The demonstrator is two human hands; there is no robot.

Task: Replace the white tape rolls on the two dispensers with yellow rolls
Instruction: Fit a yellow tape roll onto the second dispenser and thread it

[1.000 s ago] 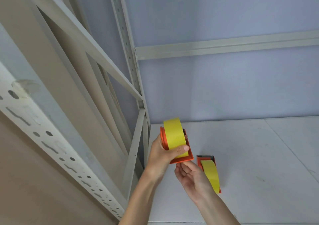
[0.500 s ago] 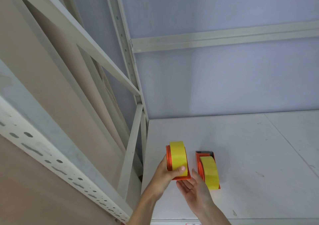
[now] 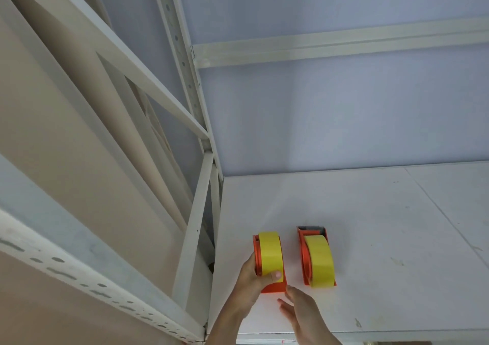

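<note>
Currently both dispensers carry yellow rolls and sit on the shelf (image 3: 370,212), side by side and a little apart. No white roll is in view.

Your left hand (image 3: 251,278) holds the left dispenser (image 3: 272,287) at its 6 o'clock end. The grip is a pinch: thumb across the yellow tape of the left roll (image 3: 270,252), fingers hidden behind the orange side. Whether the base is fully down on the shelf cannot be told. Your right hand (image 3: 301,315) lies spread and holds nothing, its fingertips just beside the 5 o'clock corner of that base.

The right dispenser (image 3: 304,260) stands free at 3 o'clock of the left one, with the right roll (image 3: 321,260) seated and the cutter end at 12 o'clock.

Hazards from this point:

1. Tipping. The left dispenser is narrow and tall. If you release it before the base is flat, it is likely to fall toward 9 o'clock, where the shelf edge and the frame post (image 3: 190,239) are near.
2. Dragging. A thumb pressed on the tape may stick and pull the dispenser along as the hand lifts off. Release the thumb first.
3. Knocking. A right hand sweeping toward 2 o'clock would strike the right dispenser.
4. Unseated roll. From this view you cannot confirm that the left roll is fully on its hub. Check before letting go.
</note>
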